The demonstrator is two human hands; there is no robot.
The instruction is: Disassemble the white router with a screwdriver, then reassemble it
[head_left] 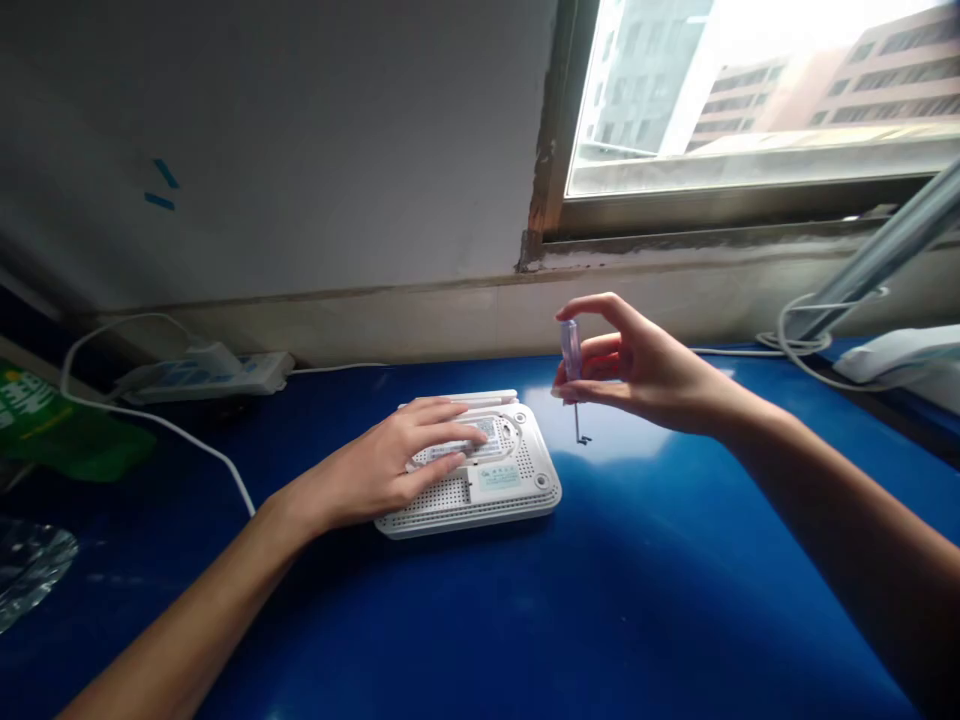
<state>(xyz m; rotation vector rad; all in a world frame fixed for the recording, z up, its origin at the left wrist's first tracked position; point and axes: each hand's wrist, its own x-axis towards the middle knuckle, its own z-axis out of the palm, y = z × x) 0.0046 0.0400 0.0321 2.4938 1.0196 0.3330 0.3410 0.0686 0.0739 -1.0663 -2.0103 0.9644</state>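
Glossy blue worktop [675, 620] ran below a window [750, 100], and on it lay a white router [495, 503], upside down, its perforated base bearing a pale label [499, 477]. The left hand [375, 470] rested open on top, fingers hiding the base's middle. Just beside it, the right hand [645, 365] pinched a purple-handled screwdriver [571, 350] upright above the worktop, tip downward. The label's print was too small to read.

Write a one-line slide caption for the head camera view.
Left hand rests on an upturned white router; right hand holds a purple-handled screwdriver.

A bright window [757, 90] sits above the blue tabletop [675, 620].
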